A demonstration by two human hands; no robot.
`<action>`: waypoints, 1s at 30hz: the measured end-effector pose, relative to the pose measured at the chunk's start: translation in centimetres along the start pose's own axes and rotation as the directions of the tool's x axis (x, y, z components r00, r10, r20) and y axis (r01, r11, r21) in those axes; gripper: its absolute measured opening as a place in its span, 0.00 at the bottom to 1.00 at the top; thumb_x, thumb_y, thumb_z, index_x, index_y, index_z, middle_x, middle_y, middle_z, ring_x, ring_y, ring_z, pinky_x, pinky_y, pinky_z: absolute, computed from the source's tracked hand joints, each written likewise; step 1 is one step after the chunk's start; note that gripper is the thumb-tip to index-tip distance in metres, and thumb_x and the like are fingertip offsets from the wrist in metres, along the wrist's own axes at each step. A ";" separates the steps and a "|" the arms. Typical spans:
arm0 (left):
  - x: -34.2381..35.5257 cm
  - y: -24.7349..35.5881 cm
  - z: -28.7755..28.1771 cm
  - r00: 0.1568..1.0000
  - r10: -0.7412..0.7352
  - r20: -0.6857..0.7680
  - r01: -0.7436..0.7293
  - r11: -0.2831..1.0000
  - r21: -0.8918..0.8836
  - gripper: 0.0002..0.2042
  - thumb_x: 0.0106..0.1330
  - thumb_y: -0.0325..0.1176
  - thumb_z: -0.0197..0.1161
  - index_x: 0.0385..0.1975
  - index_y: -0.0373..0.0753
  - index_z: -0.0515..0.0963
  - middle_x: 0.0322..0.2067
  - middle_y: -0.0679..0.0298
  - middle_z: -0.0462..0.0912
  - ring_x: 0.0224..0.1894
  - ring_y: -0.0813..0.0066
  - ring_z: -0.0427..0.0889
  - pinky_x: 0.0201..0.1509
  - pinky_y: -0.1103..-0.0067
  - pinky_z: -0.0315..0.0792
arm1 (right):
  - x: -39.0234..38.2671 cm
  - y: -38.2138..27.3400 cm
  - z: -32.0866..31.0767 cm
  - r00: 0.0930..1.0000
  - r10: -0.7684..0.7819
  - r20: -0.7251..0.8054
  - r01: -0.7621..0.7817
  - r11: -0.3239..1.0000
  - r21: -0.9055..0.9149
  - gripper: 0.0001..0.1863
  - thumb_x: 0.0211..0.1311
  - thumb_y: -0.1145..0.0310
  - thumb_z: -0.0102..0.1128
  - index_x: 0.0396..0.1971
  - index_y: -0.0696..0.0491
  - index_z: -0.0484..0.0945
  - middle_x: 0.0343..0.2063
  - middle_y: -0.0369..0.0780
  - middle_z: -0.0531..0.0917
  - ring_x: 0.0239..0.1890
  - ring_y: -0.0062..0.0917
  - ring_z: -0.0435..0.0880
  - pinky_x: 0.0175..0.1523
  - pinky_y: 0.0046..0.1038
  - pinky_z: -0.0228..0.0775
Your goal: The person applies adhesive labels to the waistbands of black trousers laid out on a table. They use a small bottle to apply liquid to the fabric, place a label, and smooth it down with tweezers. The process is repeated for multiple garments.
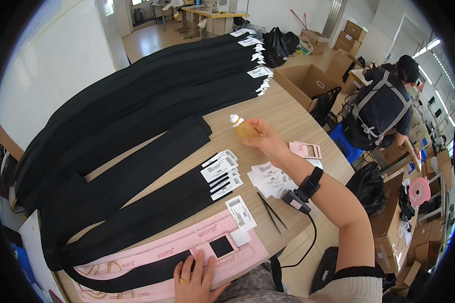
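My right hand [267,139] is wrapped round a small squeeze bottle [246,129] with a white tip and yellowish contents, held over the table. My left hand [197,275] lies with fingers spread on a black fabric strip [131,279] and the edge of a pink frame [209,249]. A dark square of the strip shows through the frame's opening. Both rest on a pink printed pad [187,233] at the table's near edge. White labels [241,213] lie at the pad's upper right corner. Black tweezers [271,212] lie to the right of them.
Long black strips [151,76] with white labels at their ends cover the table's far left. More labelled strips [156,202] lie mid-table. Loose paper labels [269,178] and a pink cut-out plate [304,149] sit near my right forearm. Beyond are cartons [301,83] and a seated person [381,103].
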State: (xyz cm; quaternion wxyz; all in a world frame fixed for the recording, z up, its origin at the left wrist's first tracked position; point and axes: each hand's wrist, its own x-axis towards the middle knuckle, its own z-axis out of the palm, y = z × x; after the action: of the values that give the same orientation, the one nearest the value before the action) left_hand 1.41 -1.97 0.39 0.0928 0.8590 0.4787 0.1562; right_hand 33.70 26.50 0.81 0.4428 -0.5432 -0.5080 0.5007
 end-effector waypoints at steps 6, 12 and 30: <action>0.0 0.0 0.2 1.000 0.005 -0.004 -0.005 1.000 0.003 0.40 0.56 0.51 0.77 0.69 0.39 0.74 0.73 0.51 0.67 0.69 0.48 0.68 0.71 0.52 0.62 | 2.0 3.0 -0.4 0.986 -0.168 -0.018 0.165 0.978 -0.127 0.31 0.59 0.74 0.74 0.61 0.56 0.70 0.55 0.44 0.85 0.56 0.30 0.84 0.62 0.34 0.76; -0.1 0.2 0.0 1.000 -0.003 -0.007 0.003 1.000 0.016 0.40 0.57 0.52 0.77 0.68 0.39 0.75 0.73 0.50 0.67 0.69 0.48 0.68 0.71 0.52 0.62 | 0.8 1.2 0.7 0.987 -0.159 -0.029 0.119 0.838 -0.532 0.36 0.58 0.71 0.77 0.64 0.56 0.68 0.56 0.42 0.85 0.59 0.28 0.83 0.63 0.30 0.75; 0.1 0.4 -0.5 1.000 0.014 -0.013 -0.015 1.000 -0.026 0.40 0.56 0.48 0.76 0.69 0.38 0.74 0.74 0.49 0.65 0.70 0.47 0.66 0.72 0.51 0.60 | -5.7 0.0 -6.6 0.993 -0.011 0.119 0.100 0.625 -0.775 0.11 0.53 0.73 0.72 0.37 0.52 0.83 0.35 0.42 0.84 0.43 0.37 0.84 0.49 0.36 0.76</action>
State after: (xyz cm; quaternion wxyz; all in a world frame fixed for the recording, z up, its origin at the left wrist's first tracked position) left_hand 1.60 -2.08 0.98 0.0995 0.8601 0.4710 0.1687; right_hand 40.32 21.03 2.03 0.1532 -0.6389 -0.7129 0.2452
